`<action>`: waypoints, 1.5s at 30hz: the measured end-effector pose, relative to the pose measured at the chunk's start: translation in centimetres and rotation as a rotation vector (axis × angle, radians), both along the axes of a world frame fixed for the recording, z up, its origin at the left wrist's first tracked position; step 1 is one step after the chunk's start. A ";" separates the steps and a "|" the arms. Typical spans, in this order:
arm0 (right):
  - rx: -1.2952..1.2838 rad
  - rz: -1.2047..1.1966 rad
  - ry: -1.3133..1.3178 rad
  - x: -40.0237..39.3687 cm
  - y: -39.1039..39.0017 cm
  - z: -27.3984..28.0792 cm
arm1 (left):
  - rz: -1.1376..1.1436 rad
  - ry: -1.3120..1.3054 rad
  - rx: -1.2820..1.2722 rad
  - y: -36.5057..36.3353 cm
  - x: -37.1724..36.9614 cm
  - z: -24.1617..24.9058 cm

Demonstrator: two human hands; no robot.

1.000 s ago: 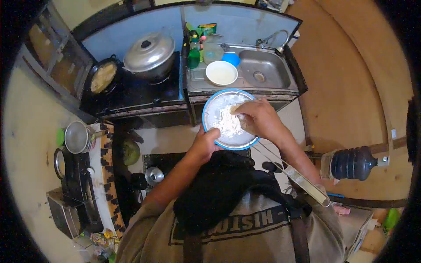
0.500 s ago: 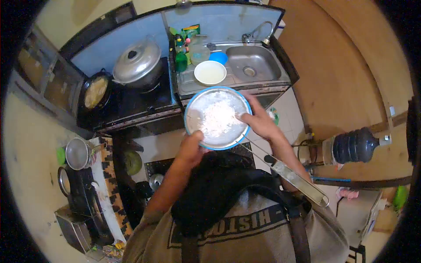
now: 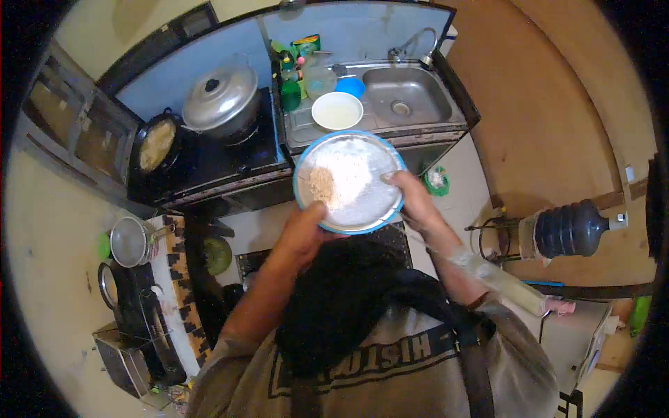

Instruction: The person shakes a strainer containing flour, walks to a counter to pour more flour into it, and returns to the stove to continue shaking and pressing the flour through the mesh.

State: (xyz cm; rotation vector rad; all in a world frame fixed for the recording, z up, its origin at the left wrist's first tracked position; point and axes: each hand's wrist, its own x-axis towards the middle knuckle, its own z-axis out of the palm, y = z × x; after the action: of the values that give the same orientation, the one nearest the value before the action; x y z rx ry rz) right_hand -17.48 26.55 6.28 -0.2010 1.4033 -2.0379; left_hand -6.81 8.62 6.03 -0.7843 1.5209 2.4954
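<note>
Both hands hold a round sieve (image 3: 373, 205) level in front of me, with a blue rim (image 3: 298, 167) showing around its edge. White powder (image 3: 352, 167) lies in it, and a tan crumbly clump (image 3: 321, 184) sits at the left. My left hand (image 3: 304, 226) grips the near left edge, thumb over the rim. At the right edge my right hand (image 3: 416, 198) is closed on it, its thumb reaching inside. A long handle (image 3: 498, 279), blurred by motion, passes over my right forearm. The undersides of both hands' grips are hidden.
Beyond the sieve, a white bowl (image 3: 337, 111) of pale liquid stands beside the sink (image 3: 408, 97). On the stove are a lidded pot (image 3: 221, 101) and a pan (image 3: 157, 145). A strainer (image 3: 129, 242) is at left; a water jug (image 3: 571, 228) lies sideways at right.
The powder has shifted inside the sieve, and the tan clump now shows plainly at the left. The handle has swung slightly upward and right. Both hands keep their hold.
</note>
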 end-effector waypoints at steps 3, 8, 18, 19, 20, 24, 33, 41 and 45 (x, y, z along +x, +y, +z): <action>0.276 -0.051 0.211 0.4 -2.2 -1.3 | -0.107 0.070 0.320 -2.4 -0.5 -0.3; 0.352 -0.023 0.201 -0.1 1.1 -1.9 | 0.003 -0.001 -0.102 0.4 -0.1 0.5; 0.263 -0.094 0.159 0.5 -0.8 -1.3 | -0.017 0.069 0.277 -1.2 -0.9 -0.3; 0.177 -0.057 0.113 0.5 0.2 -0.6 | 0.091 -0.029 0.056 0.4 -0.4 -0.2; 0.090 -0.012 0.074 0.4 1.4 0.6 | 0.107 -0.028 0.048 0.1 -0.3 -0.5; 0.365 -0.148 0.297 0.6 -0.7 -1.7 | -0.072 0.120 0.224 -1.5 -1.9 -2.1; 0.339 -0.172 0.316 0.3 -0.2 -2.4 | -0.085 0.128 0.342 -2.0 -1.9 -2.1; 0.277 -0.087 0.343 -1.0 -1.0 -3.4 | -0.119 0.090 0.356 -2.2 -2.1 -1.7; -0.053 -0.015 0.069 -1.0 1.1 -0.2 | 0.073 0.090 0.065 2.1 -1.3 -2.3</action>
State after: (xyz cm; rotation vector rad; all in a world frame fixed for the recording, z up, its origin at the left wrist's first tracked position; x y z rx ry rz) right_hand -18.47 27.69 6.03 -0.2869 1.3975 -2.1003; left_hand -8.15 10.71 3.74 -0.7403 1.4543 2.6524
